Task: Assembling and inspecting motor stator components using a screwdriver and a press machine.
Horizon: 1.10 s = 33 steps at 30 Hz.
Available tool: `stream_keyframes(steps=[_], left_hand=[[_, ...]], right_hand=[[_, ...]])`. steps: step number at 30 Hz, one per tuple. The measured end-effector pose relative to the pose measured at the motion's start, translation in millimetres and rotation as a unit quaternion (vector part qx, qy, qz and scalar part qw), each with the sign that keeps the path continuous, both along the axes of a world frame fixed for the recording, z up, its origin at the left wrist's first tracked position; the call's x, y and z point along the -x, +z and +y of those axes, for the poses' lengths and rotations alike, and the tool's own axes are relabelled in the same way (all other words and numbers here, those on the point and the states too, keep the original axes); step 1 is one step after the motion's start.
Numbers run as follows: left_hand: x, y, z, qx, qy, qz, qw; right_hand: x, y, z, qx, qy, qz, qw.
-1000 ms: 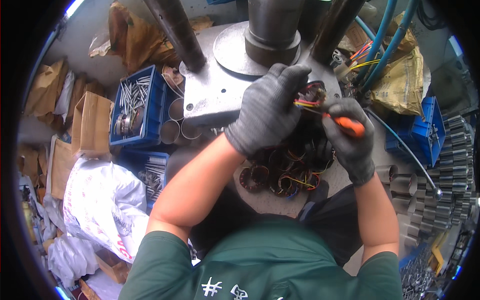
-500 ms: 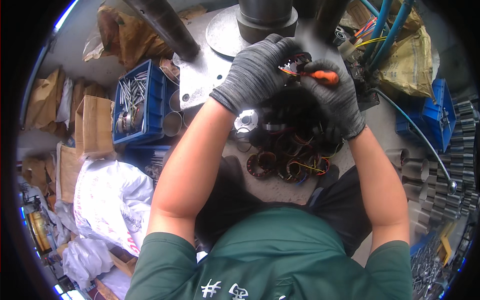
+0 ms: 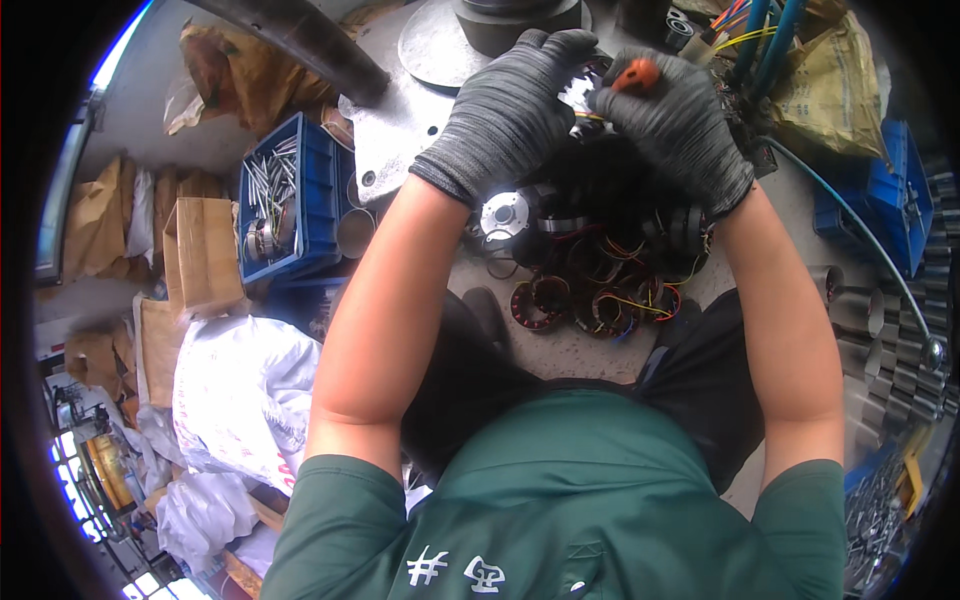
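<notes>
Both my hands wear grey knit gloves and meet near the top, by the press. My left hand (image 3: 520, 110) is closed around a wired stator (image 3: 580, 98), mostly hidden by the fingers; a bright part and a yellow lead show between the hands. My right hand (image 3: 675, 115) grips an orange-handled screwdriver (image 3: 637, 75) close against the stator. Its shaft is out of sight. Below the hands lie several wound stators (image 3: 541, 302) with coloured leads, and a silver round motor cover (image 3: 505, 215).
The steel press plate (image 3: 385, 140) with a dark column (image 3: 300, 45) stands ahead. At left are a blue bin (image 3: 318, 205) of metal shafts, a cardboard box (image 3: 205, 250) and a white sack (image 3: 245, 390). Metal sleeves (image 3: 860, 312) and another blue bin (image 3: 905, 200) stand at right.
My hands appear higher in the view. The right hand has turned, and the screwdriver's orange handle now points more upward and toward me. The surroundings have shifted slightly with the head's motion.
</notes>
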State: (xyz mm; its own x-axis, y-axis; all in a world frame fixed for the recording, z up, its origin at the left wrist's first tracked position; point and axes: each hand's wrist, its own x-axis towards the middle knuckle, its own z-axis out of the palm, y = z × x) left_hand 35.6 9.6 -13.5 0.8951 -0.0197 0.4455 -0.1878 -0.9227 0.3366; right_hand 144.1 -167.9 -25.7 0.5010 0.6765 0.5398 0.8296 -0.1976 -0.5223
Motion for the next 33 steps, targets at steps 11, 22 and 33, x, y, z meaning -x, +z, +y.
stream_keyframes(steps=[11, 22, 33], left_hand=[[-6, -29, -20, 0.069, 0.021, -0.039, 0.997], [-19, -24, 8, 0.056, 0.023, -0.111, 0.992], [-14, -13, 2, -0.005, 0.024, -0.074, 0.997]], right_hand=[[-17, 10, -23, 0.068, 0.065, -0.252, 0.963], [2, -7, -30, -0.087, 0.017, 0.146, 0.985], [0, -17, -16, -0.077, 0.006, 0.09, 0.993]])
